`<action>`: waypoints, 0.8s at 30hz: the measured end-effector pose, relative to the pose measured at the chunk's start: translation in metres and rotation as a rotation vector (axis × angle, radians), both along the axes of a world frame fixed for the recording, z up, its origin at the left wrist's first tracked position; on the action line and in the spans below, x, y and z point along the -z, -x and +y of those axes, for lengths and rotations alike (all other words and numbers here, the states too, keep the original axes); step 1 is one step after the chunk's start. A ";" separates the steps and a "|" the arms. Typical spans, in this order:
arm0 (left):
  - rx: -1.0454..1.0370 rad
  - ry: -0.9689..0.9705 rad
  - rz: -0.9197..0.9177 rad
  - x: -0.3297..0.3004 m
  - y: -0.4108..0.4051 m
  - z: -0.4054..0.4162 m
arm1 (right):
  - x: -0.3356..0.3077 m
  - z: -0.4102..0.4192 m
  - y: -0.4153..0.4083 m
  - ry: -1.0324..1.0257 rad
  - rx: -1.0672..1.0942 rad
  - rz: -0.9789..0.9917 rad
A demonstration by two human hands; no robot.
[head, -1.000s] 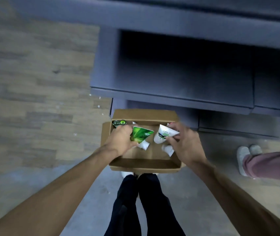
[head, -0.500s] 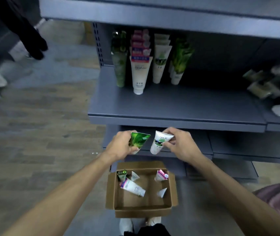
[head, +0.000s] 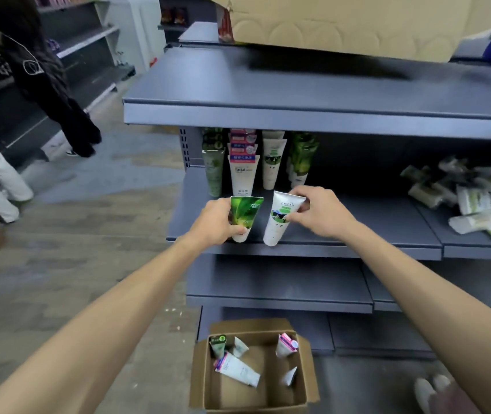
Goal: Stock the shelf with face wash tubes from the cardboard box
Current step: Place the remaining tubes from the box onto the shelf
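Up from the cardboard box we came, left hand gripping the green tube, right hand pinching the white tube, both nearly shelved.

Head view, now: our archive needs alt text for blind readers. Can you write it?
A person's left hand holds a green tube and the right hand a white tube before a grey shelf with upright tubes; an open cardboard box of tubes sits on the floor.

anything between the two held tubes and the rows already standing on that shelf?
Head view: no, only bare grey shelf between the green tube, the white tube and the standing rows.
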State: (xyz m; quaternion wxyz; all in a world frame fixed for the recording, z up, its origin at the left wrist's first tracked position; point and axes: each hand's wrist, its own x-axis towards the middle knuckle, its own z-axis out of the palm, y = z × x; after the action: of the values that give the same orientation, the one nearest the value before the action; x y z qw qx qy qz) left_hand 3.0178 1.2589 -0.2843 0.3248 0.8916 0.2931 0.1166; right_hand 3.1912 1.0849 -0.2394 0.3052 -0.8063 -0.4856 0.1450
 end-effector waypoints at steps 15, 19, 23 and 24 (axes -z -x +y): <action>-0.099 0.074 0.011 0.020 -0.034 0.006 | 0.014 0.018 -0.039 0.035 -0.038 0.076; -0.072 0.108 0.001 0.020 -0.032 0.004 | 0.025 0.015 -0.036 0.011 -0.018 0.093; -0.099 0.142 -0.063 0.031 -0.025 -0.009 | 0.047 0.007 -0.030 -0.032 0.070 0.219; -0.140 0.151 -0.103 0.036 -0.024 -0.012 | 0.053 0.006 -0.027 -0.032 0.089 0.246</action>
State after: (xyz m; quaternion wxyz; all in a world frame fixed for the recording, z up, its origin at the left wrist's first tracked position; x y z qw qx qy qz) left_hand 3.0422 1.2466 -0.3208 0.3969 0.8347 0.3456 0.1620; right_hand 3.2187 1.0907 -0.2924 0.3812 -0.7983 -0.4103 0.2213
